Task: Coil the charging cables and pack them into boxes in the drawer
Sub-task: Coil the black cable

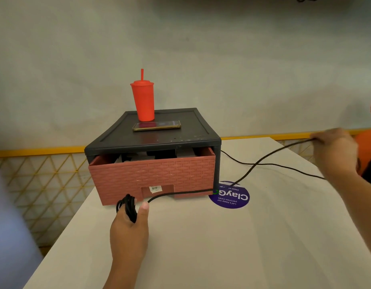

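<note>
1. Left hand (129, 228), at 6 o'clock of the view, grips a small coil (128, 207) of black loops, with the thumb raised beside them.
2. Table (201, 257): pale top that carries everything listed below.
3. Cabinet (159, 140), at centre. Its brick-pattern drawer (153, 176) is pulled out slightly, and the contents are too dark to identify.
4. Right hand (334, 151), at 3 o'clock, is raised above the table and pinches the cable (180, 192).
5. Cable: the free run leaves the coil and passes along the foot of the drawer. It crosses the round sticker (229, 195) at 4 o'clock of the cabinet, then rises to the right hand. Its long axis lies from about 7 o'clock to 2 o'clock. A further strand trails from the cabinet's right side toward 3 o'clock. I cannot tell whether it is the same cable.
6. Cup (143, 101) and phone (157, 125) sit on the cabinet top and play no part in the work.
7. Judgement: coiling is in progress and packing has not begun. The next move calls for bringing the right hand's length across to lay another loop on the coil.
</note>
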{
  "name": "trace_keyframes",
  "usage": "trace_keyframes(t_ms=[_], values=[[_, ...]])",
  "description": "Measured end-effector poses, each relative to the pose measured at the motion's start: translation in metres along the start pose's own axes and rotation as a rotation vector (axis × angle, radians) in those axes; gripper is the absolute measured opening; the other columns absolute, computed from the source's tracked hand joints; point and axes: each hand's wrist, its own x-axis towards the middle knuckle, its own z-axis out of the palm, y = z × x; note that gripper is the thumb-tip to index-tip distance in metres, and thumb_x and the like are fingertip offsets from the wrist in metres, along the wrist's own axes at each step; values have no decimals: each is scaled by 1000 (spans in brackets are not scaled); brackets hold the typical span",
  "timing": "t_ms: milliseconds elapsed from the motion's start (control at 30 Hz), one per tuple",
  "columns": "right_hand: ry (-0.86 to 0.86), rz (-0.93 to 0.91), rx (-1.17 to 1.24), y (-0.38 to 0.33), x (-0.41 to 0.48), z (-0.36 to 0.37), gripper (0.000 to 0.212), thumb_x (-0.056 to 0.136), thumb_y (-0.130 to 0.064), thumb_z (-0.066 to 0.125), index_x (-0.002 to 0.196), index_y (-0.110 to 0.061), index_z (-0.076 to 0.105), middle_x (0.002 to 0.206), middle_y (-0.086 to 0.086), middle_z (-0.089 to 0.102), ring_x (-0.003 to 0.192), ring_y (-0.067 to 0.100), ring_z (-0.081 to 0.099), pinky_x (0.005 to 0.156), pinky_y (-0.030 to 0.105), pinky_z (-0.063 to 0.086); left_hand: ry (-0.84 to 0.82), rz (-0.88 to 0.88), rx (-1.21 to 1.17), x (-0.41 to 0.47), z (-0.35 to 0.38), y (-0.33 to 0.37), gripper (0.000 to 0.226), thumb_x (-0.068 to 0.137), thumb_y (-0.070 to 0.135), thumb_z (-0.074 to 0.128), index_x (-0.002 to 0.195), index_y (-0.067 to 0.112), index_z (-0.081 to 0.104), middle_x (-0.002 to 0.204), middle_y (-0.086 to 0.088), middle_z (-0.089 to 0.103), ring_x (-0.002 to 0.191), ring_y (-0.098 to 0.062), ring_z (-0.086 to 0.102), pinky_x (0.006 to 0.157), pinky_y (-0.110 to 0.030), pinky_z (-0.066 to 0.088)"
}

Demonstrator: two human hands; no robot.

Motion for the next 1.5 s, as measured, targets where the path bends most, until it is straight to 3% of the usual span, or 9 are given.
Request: trace_keyframes(t_ms=[167,300,567,733,833,967,1200,1333,1500], values=[[304,412,1210,-62,31,-16,17,81,-3,56,84,-18,65,80,-4,62,74,2,61,77,13,45,-42,28,59,-5,6,1,46,91,29,55,131,8,50,123,-4,58,118,-24,50,89,-24,31],[-65,372,1634,-109,13,-22,22,89,6,50,89,-15,58,71,-4,63,72,6,62,74,17,51,-38,-34,82,2,4,-8,39,91,31,54,119,3,57,100,-3,59,96,-23,53,83,-30,37],[-677,-266,-277,-44,-22,19,27,87,0,48,97,-16,67,90,2,65,82,19,55,68,24,39,27,-128,-23,13,-7,-9,24,90,32,56,79,11,58,70,-3,54,76,-28,53,69,-33,37],[-881,-163,-651,4,-33,11,42,88,0,40,121,-22,54,105,-2,55,98,16,52,71,21,39,105,-133,-62,15,-13,-7,25,89,32,58,70,17,54,66,-2,52,74,-29,52,70,-34,38],[-688,-234,-823,15,-34,1,46,88,0,41,126,-24,51,113,-2,54,105,20,51,69,23,44,65,-68,-12,11,-8,-4,20,88,31,59,91,11,62,79,-5,60,83,-29,55,74,-33,38],[-355,-338,-676,26,-39,-1,35,71,11,57,101,-4,68,84,17,52,72,36,54,54,37,44,43,-61,25,10,-5,-6,30,87,33,61,103,7,64,88,-10,63,92,-34,59,79,-37,43],[-824,-114,-441,15,-59,21,73,83,10,31,144,-29,29,153,1,15,131,29,36,99,35,40,-218,-182,-71,8,-7,-3,16,78,26,73,86,16,65,66,-1,54,61,-20,49,56,-29,43],[-743,-201,-351,-10,-76,19,86,80,8,35,147,-34,1,156,-9,-13,124,31,44,96,35,40,-279,-235,-148,7,-4,-2,22,87,30,62,86,8,66,43,11,44,51,-12,49,64,-27,50],[-732,-174,-127,-66,-107,26,77,85,-3,46,147,-33,10,156,-7,-2,124,30,42,92,35,45,-344,-253,-158,0,0,3,28,91,29,56,83,5,69,42,8,32,52,-14,41,60,-26,47]])
